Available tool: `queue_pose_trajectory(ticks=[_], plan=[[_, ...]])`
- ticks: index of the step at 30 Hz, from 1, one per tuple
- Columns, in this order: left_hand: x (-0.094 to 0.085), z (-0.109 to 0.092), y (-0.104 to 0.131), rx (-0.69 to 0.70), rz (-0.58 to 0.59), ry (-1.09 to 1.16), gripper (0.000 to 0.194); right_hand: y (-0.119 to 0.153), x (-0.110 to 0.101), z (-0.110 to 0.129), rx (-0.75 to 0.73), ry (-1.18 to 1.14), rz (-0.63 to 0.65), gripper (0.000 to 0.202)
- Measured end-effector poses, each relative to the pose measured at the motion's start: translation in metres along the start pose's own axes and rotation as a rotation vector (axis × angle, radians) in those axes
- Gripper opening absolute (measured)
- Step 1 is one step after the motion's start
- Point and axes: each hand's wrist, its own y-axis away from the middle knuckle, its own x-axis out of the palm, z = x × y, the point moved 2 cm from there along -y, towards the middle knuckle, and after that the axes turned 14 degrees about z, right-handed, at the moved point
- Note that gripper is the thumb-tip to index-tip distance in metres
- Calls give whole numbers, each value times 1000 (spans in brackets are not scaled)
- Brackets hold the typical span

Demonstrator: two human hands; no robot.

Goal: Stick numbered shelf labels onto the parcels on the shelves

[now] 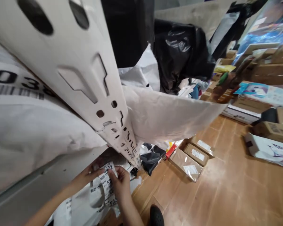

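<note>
A strip of white printed labels (108,185) hangs between my two hands, with large numbers starting "502" on it. My right hand (122,182) pinches its upper part, thumb across the printed face. At the strip's upper left edge, my left hand (97,170) has its fingers closed on it; part of that hand lies in shadow. Below my left hand, more label paper with small print curves against a white package (81,204). Just above my hands is a white perforated metal shelf post (113,125).
A large white bag (174,114) juts out right of the post, under black plastic bags (181,50). White bags with a printed label (19,84) fill the left shelf. Cardboard boxes (187,161) and parcels (271,150) lie on the wooden floor (217,188).
</note>
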Motion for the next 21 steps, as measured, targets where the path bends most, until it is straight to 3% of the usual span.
queue_pose_trajectory(ticks=[3,7,10,13,17,21], plan=[[5,-7,-5,10,31,67,32,1,2,-2,-27,48,-54,46],[11,0,-5,-48,-85,-71,33,1,5,-2,-31,125,-110,47],[16,6,-3,-97,-99,-189,29,1,5,1,1,144,-120,53],[21,9,0,-71,-125,-351,24,4,3,6,41,132,-67,53],[29,15,3,5,-140,-643,45,16,0,7,82,-2,100,47],[33,21,2,24,-205,-662,47,23,-4,-2,75,-21,120,47]])
